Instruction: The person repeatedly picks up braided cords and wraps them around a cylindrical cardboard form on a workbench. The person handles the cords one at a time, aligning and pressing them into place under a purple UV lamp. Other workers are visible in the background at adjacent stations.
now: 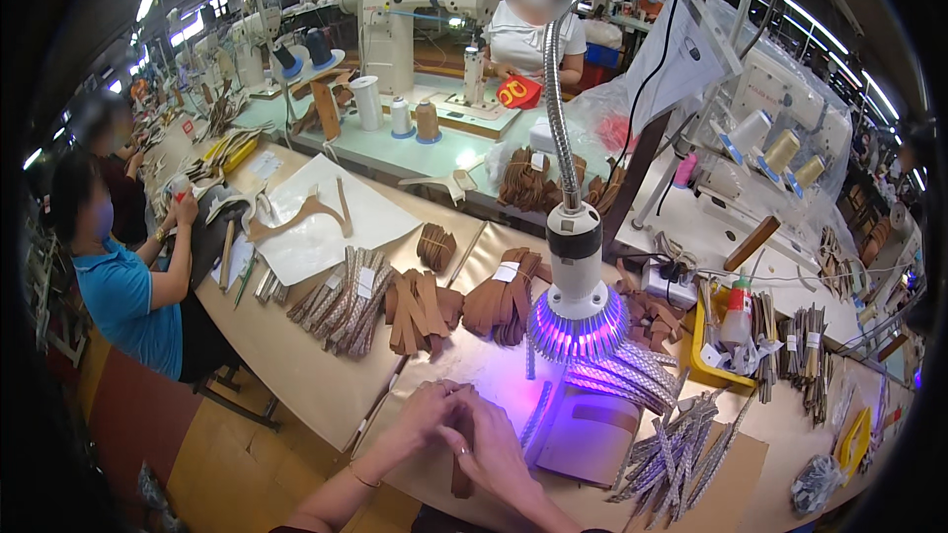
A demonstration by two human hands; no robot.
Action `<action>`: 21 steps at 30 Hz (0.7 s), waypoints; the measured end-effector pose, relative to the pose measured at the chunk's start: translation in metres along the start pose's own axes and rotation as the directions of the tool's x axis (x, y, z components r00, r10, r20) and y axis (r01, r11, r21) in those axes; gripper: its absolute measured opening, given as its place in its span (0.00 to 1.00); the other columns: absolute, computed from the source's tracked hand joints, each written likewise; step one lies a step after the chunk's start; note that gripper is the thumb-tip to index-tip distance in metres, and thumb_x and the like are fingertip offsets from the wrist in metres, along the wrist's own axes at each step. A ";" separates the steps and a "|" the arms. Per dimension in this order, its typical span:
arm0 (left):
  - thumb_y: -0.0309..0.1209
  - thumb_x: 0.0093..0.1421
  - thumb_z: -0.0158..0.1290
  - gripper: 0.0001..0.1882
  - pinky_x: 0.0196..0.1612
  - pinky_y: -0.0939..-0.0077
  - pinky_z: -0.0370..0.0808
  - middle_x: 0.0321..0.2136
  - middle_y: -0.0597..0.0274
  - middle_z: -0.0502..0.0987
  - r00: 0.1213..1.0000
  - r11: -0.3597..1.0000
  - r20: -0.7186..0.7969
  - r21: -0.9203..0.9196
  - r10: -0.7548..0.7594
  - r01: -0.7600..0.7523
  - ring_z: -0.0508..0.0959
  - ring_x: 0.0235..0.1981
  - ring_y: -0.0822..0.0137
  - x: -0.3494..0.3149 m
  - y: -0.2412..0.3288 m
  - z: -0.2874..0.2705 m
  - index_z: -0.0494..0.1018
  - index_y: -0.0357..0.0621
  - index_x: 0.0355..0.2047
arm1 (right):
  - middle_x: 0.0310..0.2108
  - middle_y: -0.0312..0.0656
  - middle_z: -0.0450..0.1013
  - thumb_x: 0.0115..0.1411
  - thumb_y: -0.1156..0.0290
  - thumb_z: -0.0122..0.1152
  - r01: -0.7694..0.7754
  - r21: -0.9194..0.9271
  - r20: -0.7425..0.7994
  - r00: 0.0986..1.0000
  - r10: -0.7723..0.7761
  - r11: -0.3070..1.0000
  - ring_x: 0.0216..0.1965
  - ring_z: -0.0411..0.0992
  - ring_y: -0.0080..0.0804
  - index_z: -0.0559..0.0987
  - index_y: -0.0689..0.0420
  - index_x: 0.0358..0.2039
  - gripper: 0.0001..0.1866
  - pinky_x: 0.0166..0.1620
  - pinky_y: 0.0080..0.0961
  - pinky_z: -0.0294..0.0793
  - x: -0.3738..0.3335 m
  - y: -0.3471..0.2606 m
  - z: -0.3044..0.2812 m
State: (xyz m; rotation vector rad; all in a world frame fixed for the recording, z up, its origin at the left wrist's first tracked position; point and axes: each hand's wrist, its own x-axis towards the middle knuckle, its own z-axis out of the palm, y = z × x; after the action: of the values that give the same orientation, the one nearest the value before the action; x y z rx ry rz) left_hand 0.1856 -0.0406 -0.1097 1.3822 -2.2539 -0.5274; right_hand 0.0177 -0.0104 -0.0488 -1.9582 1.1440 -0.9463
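Close together at the table's near edge, my left hand [427, 418] and my right hand [490, 437] are closed on a brown leather-like strip [461, 479]. Its lower end hangs below my fingers; the upper part is hidden between them. Just right of my hands, a lamp [581, 321] on a bendable metal neck casts violet light over the table. Under it lie a narrow woven strip [536, 413] and a flat box-like block [585, 439] with a brown strip on top. Bundles of brown strips [501, 301] lie beyond my hands.
Silvery braided straps [681, 459] are heaped at the right, near a yellow tray [703, 355] holding a bottle [737, 314]. More braided straps [348, 301] lie left. A person in blue [128, 281] works at the left; another sits behind a sewing machine [425, 25].
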 end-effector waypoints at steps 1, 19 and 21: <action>0.32 0.56 0.53 0.17 0.45 0.59 0.73 0.39 0.54 0.78 0.999 0.999 -0.015 0.020 0.032 -0.031 0.78 0.41 0.52 -0.002 -0.002 0.002 0.76 0.43 0.46 | 0.52 0.56 0.68 0.62 0.61 0.63 -0.045 -0.027 -0.023 0.999 0.044 0.999 0.53 0.67 0.55 0.63 0.62 0.59 0.31 0.57 0.43 0.65 0.002 0.009 0.010; 0.27 0.50 0.58 0.15 0.45 0.63 0.72 0.37 0.59 0.80 0.980 0.950 -0.142 0.298 0.140 -0.093 0.80 0.37 0.60 -0.012 -0.010 -0.005 0.75 0.44 0.41 | 0.53 0.57 0.69 0.61 0.53 0.61 -0.109 -0.121 -0.063 0.993 0.102 0.987 0.53 0.68 0.54 0.59 0.67 0.63 0.40 0.58 0.44 0.65 -0.008 0.047 0.041; 0.27 0.52 0.57 0.11 0.41 0.65 0.72 0.33 0.61 0.79 0.961 0.935 -0.228 0.348 0.156 -0.069 0.80 0.34 0.62 -0.015 -0.011 -0.017 0.73 0.45 0.37 | 0.55 0.56 0.68 0.61 0.52 0.61 -0.112 -0.198 -0.042 0.993 0.106 0.974 0.55 0.67 0.53 0.60 0.65 0.63 0.40 0.58 0.43 0.65 -0.010 0.047 0.044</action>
State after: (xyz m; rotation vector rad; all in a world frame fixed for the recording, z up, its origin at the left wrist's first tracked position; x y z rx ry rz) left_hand 0.2088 -0.0330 -0.1039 1.3722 -2.2628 0.0798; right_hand 0.0315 -0.0114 -0.1119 -2.0192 1.3968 -0.8343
